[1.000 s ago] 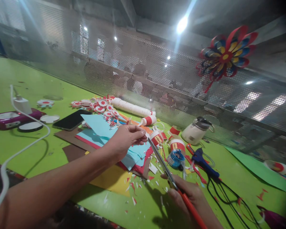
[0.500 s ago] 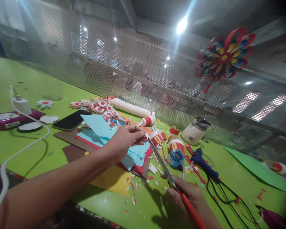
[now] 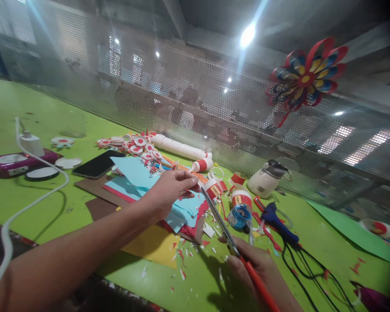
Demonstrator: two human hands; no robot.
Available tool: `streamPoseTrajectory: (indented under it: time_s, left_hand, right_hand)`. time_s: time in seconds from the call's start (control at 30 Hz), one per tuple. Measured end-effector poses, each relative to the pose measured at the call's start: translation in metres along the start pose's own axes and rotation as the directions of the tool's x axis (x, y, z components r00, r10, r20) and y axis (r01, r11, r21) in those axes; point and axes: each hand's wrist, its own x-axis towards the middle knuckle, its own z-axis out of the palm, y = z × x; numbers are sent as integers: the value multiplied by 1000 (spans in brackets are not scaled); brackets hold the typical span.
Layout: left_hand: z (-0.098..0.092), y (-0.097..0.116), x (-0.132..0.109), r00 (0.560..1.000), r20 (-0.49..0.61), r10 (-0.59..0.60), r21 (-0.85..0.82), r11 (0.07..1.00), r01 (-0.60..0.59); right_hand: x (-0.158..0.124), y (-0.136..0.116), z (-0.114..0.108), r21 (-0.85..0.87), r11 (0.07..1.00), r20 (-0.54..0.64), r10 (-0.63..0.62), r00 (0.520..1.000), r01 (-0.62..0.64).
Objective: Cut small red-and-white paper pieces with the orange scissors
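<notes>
The left hand (image 3: pixel 170 190) is pinching a small paper piece (image 3: pixel 199 185) over the stacked sheets (image 3: pixel 133 173) at centre. The right hand (image 3: pixel 256 266), nearer, is gripping red-handled scissors (image 3: pixel 219 221), whose tip is reaching the piece. Red-and-white discs (image 3: pixel 139 145) are lying finished at far left (quite a pile), and scraps (image 3: pixel 182 253) are littering the near table (image 3: pixel 35 203), so the cutting looks about midway.

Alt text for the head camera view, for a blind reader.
A person's left hand pinches a small paper scrap at the tip of red-handled scissors held in the right hand, above stacked blue and red paper sheets on a green table. A blue glue gun and a phone lie nearby; a paper pinwheel hangs on the mesh wall.
</notes>
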Motion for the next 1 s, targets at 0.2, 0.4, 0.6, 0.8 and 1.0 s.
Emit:
streamPoseTrajectory:
  time_s: [0.2, 0.4, 0.6, 0.8, 1.0]
  left_hand:
    - [-4, 0, 3, 1000, 11, 1, -38, 999, -1]
    - [-6, 2, 4, 999, 51, 1, -21, 1000, 0]
    - [-7, 5, 4, 996, 87, -18, 15, 1000, 17]
    - [-9, 6, 5, 992, 121, -24, 11, 1000, 23]
    - [-9, 8, 5, 991, 127, -38, 36, 999, 34]
  right_hand:
    - [0, 4, -1, -6, 1000, 4, -14, 1000, 14]
    - [0, 4, -2, -10, 999, 31, -36, 999, 36]
    - [-1, 4, -2, 10, 999, 61, -42, 997, 41]
    - [-2, 6, -3, 32, 999, 52, -16, 999, 14]
    - [-1, 8, -7, -11, 998, 103, -63, 993, 65]
